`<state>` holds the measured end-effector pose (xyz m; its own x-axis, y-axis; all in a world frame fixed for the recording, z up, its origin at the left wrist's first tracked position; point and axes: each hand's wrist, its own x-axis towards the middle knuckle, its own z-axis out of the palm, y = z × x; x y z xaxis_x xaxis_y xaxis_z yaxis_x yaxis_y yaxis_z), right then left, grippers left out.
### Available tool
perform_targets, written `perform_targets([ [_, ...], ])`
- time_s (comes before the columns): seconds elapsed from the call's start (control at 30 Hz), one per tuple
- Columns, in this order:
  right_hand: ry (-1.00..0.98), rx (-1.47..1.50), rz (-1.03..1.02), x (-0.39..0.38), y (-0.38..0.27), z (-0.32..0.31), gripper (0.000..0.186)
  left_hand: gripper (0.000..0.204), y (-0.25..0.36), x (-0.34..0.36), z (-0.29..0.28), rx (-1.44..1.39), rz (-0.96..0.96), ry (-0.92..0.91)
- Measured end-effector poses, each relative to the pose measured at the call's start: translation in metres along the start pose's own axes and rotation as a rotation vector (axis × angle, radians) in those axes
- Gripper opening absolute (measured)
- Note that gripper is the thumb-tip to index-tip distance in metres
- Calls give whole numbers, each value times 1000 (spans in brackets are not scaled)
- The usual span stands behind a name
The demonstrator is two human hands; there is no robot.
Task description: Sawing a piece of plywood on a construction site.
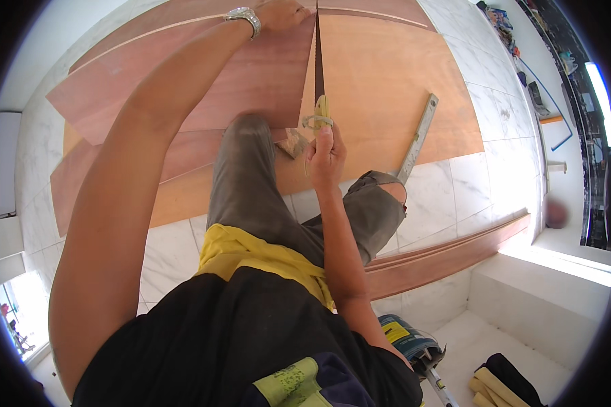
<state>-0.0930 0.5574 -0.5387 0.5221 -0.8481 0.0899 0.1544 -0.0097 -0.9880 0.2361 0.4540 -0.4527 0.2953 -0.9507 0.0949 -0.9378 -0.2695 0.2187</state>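
My right grip (326, 156) closed on yellow-handled handsaw (320, 78), blade alongside right edge of reddish board (251, 74), over orange panel (387, 74). My left grip (283, 15) at board's far end, can't tell if closed. Level (419, 132) lies across panel's near edge.

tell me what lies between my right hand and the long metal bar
In the head view, just a bare stretch of the orange-brown board lies between your right hand and the long metal bar.
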Motion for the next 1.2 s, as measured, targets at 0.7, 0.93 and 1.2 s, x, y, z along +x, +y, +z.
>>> perform_targets([
  [0.7, 47, -149, -162, 65, 41, 27, 37, 59, -25, 29, 20, -26, 103, -22],
  [0.93, 64, -108, -48, 48, 38, 23, 39, 62, -5, 6, 2, -36, 11, 36],
  [1.2, 79, -253, -317, 122, 27, 47, 34, 60, 7, -5, -11, -62, -41, -18],
])
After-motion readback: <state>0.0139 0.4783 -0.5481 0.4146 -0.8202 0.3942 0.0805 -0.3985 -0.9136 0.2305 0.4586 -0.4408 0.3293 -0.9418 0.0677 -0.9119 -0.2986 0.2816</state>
